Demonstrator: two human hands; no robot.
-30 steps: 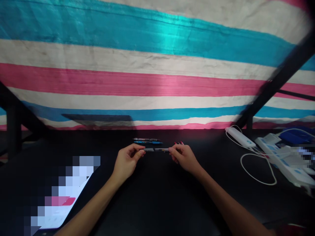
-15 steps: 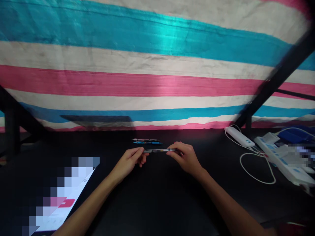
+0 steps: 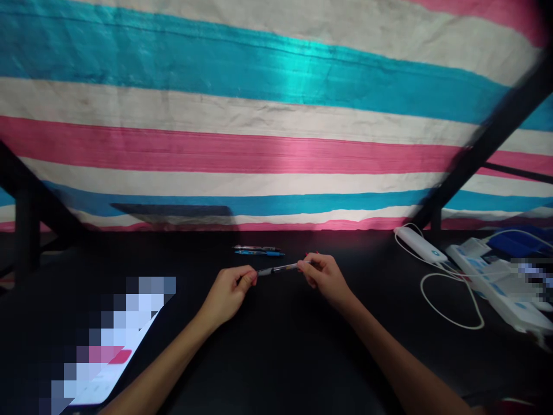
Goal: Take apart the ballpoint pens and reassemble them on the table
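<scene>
Newly tilted, pen (image 3: 280, 268) has ends hidden by left hand (image 3: 228, 294) and right hand (image 3: 325, 278).

You're at a makeshift work stall: a black table (image 3: 276, 357) backed by a striped pink, blue and white tarp (image 3: 259, 115) on a dark metal frame (image 3: 488, 138) — white power strip (image 3: 496, 288) and cable (image 3: 453, 318) at your right.

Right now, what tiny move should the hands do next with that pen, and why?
Probably tug the hands gently apart along its length: the left hand pinches one end of the pen, and the right hand grips the other end, so it is braced for pulling.
</scene>
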